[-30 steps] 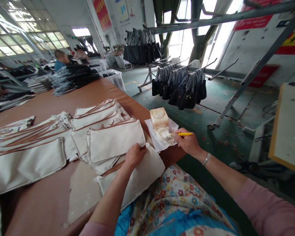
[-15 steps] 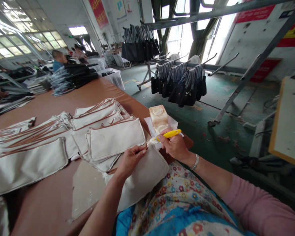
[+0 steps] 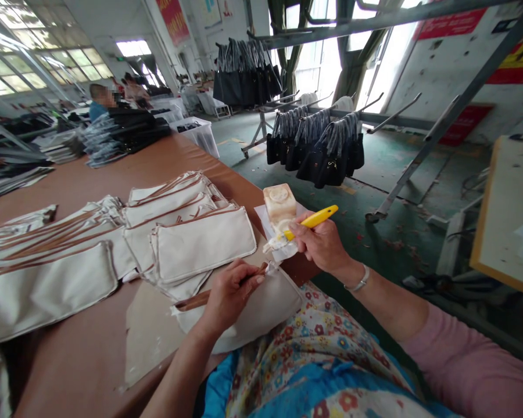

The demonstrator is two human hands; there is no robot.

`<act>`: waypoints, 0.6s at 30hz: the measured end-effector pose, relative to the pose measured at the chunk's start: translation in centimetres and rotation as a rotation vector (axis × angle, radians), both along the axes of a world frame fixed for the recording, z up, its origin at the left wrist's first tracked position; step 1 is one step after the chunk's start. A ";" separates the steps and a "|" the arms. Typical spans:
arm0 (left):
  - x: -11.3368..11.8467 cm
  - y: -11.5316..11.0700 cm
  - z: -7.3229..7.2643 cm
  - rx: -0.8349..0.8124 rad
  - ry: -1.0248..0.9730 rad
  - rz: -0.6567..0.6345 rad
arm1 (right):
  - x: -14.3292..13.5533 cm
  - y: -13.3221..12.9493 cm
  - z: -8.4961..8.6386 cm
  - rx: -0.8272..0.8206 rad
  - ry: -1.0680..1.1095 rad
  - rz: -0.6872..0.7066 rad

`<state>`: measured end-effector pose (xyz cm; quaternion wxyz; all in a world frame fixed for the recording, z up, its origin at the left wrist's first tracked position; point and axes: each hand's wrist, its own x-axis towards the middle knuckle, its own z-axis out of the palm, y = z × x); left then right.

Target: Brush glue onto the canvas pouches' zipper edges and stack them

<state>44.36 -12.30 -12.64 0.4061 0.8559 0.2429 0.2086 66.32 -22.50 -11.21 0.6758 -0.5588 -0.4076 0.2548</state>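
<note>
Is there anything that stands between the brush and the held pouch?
Nothing visible does: only a small gap shows between the brush and the pouch. The left hand grips the pouch beside that gap, and the tub is beyond the brush.

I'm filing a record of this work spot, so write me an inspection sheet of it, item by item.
Surface: brown table; pale board with white marks on it.
Work items: cream piece with brown trim; yellow brush, its tip coated white; pale container on white paper.
Clutter: stacked cream pieces; dark pile farther back.
Hands: left hand holds the cream piece's upper edge; right hand grips the brush.
Cables: nothing seen for certain; dark tangle near the side bench is unclear.
Surroundings: metal rack with black bags; a person beyond the dark pile.
</note>
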 end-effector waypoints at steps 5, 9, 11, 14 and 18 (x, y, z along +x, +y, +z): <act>-0.4 -0.3 0.6 0.078 -0.004 0.009 | 0.3 0.1 1.2 -0.058 0.333 0.299; -0.5 -0.3 0.9 0.063 0.019 -0.027 | 1.0 0.0 1.2 0.029 0.428 0.256; -0.5 -0.4 1.1 0.042 0.023 -0.032 | 0.9 0.1 0.8 0.038 0.378 0.268; -0.7 -0.6 1.8 -0.027 0.037 -0.032 | 0.2 0.3 0.4 0.021 0.352 0.400; -1.8 -0.9 3.1 -0.153 0.108 -0.009 | -0.5 0.2 0.9 0.095 0.467 0.404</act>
